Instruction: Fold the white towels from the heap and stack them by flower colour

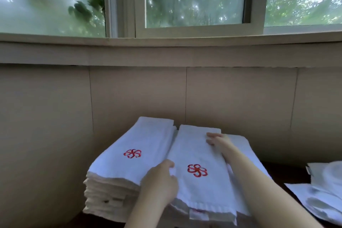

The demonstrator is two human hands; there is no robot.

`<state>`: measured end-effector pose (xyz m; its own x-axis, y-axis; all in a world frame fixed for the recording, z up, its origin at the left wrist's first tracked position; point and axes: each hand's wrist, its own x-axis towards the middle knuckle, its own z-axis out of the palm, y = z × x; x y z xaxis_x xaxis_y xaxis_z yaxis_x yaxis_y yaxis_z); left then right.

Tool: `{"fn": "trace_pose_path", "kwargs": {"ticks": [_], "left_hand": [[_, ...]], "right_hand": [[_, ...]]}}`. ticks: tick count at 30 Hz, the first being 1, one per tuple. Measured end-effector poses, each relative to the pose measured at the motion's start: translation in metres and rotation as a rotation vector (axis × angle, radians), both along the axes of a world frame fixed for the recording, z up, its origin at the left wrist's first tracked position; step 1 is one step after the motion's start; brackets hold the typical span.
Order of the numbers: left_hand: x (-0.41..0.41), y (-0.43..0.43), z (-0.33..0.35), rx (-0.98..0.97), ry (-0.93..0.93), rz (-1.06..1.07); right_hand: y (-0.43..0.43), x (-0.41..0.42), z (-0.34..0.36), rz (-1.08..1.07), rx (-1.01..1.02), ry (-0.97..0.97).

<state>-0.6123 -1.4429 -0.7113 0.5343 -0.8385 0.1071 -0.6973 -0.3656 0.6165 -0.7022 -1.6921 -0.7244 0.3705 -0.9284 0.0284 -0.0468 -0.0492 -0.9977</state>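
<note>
Two stacks of folded white towels stand side by side against the wall. The left stack [118,177] is topped by a towel with a red flower [132,153]. On the right stack lies a folded towel [199,155] with a red flower [197,170]. My left hand [161,181] holds that towel's left edge, fingers curled at the fold. My right hand [217,141] rests flat on its far right part, fingers straight. More folded towels [246,146] show under my right forearm.
A heap of unfolded white towels [322,196] lies at the right on the dark table [288,174]. A beige tiled wall [140,94] rises right behind the stacks, with a window sill and a window above it.
</note>
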Motion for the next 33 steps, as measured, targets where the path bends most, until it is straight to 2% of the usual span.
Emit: {"fn": "trace_pose_path", "kwargs": {"ticks": [3,5,6,9,14,18,20,22,24,26,28,30,33], "left_hand": [[0.003,-0.004,0.008,-0.061,-0.052,0.032],[0.003,-0.006,0.007,-0.093,-0.141,0.075],[0.003,-0.007,0.005,-0.091,-0.174,0.096],[0.002,-0.008,-0.002,-0.014,-0.230,0.120],[0.003,-0.008,-0.005,0.089,-0.343,0.125],[-0.003,-0.006,0.000,0.125,-0.394,0.175],[-0.008,-0.004,0.004,0.087,-0.435,0.238],[-0.009,-0.003,0.007,-0.004,-0.525,0.319],[-0.002,-0.005,0.006,-0.144,-0.653,0.312],[0.009,-0.012,-0.003,-0.132,-0.744,0.123],[0.018,-0.019,-0.013,0.034,-0.732,-0.050],[0.022,-0.019,-0.019,0.218,-0.729,-0.082],[0.016,-0.014,-0.023,0.280,-0.705,0.012]], "right_hand": [[-0.014,0.017,0.010,-0.082,-0.149,-0.113],[-0.019,0.030,0.011,-0.103,-0.175,-0.157],[-0.021,0.036,0.008,-0.105,-0.180,-0.096],[-0.025,0.044,-0.013,-0.111,-0.255,0.362],[-0.024,0.042,-0.009,-0.209,-0.339,0.451],[-0.020,0.040,-0.008,-0.105,-0.326,0.564],[-0.013,0.037,0.001,-0.135,-0.383,0.705],[0.006,0.032,0.010,-0.210,-0.536,0.944],[0.031,0.033,0.014,-0.131,-0.622,1.044],[0.058,0.034,0.010,0.043,-0.607,1.066],[0.081,0.028,0.001,0.164,-0.591,1.034],[0.102,0.013,-0.008,0.188,-0.588,0.913],[0.136,-0.009,-0.017,0.118,-0.457,0.615]]}}
